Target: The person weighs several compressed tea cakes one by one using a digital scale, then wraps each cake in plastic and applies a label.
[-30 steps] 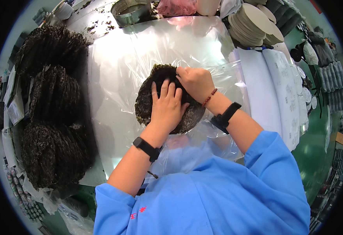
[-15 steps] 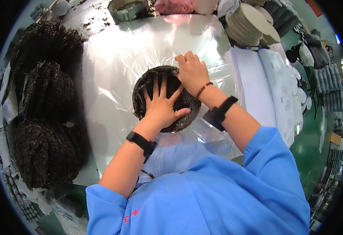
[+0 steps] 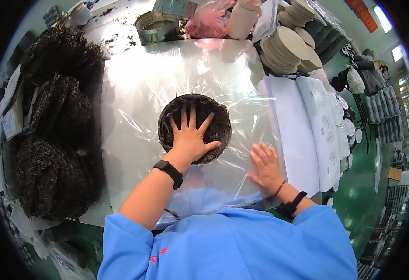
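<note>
A dark, round, flaky cake that looks like dried seaweed (image 3: 167, 114) lies on clear plastic film (image 3: 139, 172) in the middle of the work surface. My left hand (image 3: 190, 143) is spread flat on top of the cake, fingers apart, hiding much of its centre. Off to the right, apart from the cake, my right hand (image 3: 265, 167) is stretched out low over the film near its right side. Nothing shows in its fingers. Whether that palm touches the film I cannot tell.
Tall stacks of dark flaky sheets (image 3: 55, 179) line the left side. Along the back stand a metal ring (image 3: 156, 29), a crumpled pink bag (image 3: 210, 19) and a pale bottle (image 3: 243, 19). Round beige discs (image 3: 279, 51) and white printed sheets (image 3: 318, 130) are at the right.
My right hand has left the cake's upper right edge and come down to the right, its fingers opening out. My left hand has stayed spread on the cake. The view has shifted slightly.
</note>
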Motion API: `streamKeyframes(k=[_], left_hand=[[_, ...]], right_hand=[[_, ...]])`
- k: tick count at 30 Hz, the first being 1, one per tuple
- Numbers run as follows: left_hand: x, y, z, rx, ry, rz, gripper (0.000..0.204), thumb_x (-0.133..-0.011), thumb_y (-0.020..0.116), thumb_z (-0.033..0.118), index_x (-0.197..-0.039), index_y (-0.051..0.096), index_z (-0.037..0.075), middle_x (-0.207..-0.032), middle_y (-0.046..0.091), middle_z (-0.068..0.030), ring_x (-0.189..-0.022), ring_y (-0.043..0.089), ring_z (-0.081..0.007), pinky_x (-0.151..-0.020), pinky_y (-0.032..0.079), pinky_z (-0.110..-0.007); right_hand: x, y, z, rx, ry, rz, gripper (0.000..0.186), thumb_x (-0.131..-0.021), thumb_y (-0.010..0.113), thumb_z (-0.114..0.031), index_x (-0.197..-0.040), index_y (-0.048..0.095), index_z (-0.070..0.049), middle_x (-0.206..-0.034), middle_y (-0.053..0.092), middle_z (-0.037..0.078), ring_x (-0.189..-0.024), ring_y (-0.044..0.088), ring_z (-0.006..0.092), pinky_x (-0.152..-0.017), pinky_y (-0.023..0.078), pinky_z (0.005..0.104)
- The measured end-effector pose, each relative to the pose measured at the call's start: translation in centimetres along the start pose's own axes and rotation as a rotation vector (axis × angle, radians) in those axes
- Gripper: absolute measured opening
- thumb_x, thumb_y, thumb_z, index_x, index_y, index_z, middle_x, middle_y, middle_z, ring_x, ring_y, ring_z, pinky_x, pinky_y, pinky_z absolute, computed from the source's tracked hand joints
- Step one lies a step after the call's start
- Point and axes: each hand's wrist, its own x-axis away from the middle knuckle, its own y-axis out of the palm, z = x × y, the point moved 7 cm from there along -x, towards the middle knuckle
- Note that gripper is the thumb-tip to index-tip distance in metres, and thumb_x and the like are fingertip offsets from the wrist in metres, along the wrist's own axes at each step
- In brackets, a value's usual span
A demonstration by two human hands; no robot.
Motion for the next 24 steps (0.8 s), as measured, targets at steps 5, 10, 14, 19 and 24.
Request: streamKeyframes(k=[5,10,14,19,24], left_hand=[[0.8,0.1,-1.0,-0.031,0.008,0.103,0.086,-0.080,0.053,0.074,-0.151,0.034,0.028,-0.158,0.014,-0.0256,-0.145,0.007,-0.0474,-0.106,0.005,-0.076],[-0.1,-0.1,0.0,-0.018,0.020,0.037,0.089,-0.080,0.052,0.075,-0.153,0.028,0.030,-0.158,0.012,-0.0260,-0.145,0.007,-0.0478,-0.105,0.006,-0.076],[0.1,0.6,-0.4,0.019,-0.018,-0.038,0.091,-0.078,0.054,0.075,-0.154,0.026,0.032,-0.159,0.006,-0.0251,-0.147,-0.002,-0.0465,-0.106,0.000,-0.075],[-0.3,1.9,-1.8,0.115,-0.082,-0.169,0.089,-0.080,0.060,0.065,-0.154,0.023,0.034,-0.161,-0.002,-0.0231,-0.148,-0.008,-0.0437,-0.108,-0.003,-0.072],[1.4,-4.2,-5.1,1.772,-0.252,0.124,0.052,-0.104,0.040,0.026,-0.147,0.034,-0.002,-0.152,0.036,-0.0108,-0.145,0.027,-0.0210,-0.116,0.024,-0.032]], right_hand=[[-6.9,-9.3,1.9,0.126,-0.058,0.255,0.034,-0.086,0.067,-0.022,-0.113,0.059,-0.004,-0.123,0.056,0.016,-0.117,0.053,0.0289,-0.102,0.037,0.0469],[-5.2,-3.0,-8.9,-1.628,0.199,-0.004,0.031,-0.089,0.064,-0.019,-0.114,0.062,-0.002,-0.117,0.062,0.013,-0.110,0.058,0.0236,-0.094,0.045,0.0357],[-4.6,1.9,-15.1,-1.088,-0.047,-0.693,0.037,-0.086,0.069,-0.020,-0.118,0.065,-0.003,-0.118,0.063,0.010,-0.112,0.059,0.0203,-0.096,0.045,0.0312],[-7.9,-4.2,-11.9,-0.024,-0.281,0.306,0.067,-0.073,0.072,-0.022,-0.135,0.054,-0.006,-0.142,0.046,0.018,-0.128,0.047,0.0332,-0.110,0.032,0.0532],[-11.6,0.6,-12.1,0.090,-0.293,0.216,0.082,-0.073,0.074,-0.036,-0.142,0.042,-0.004,-0.140,0.045,0.021,-0.133,0.040,0.0357,-0.112,0.028,0.0501]])
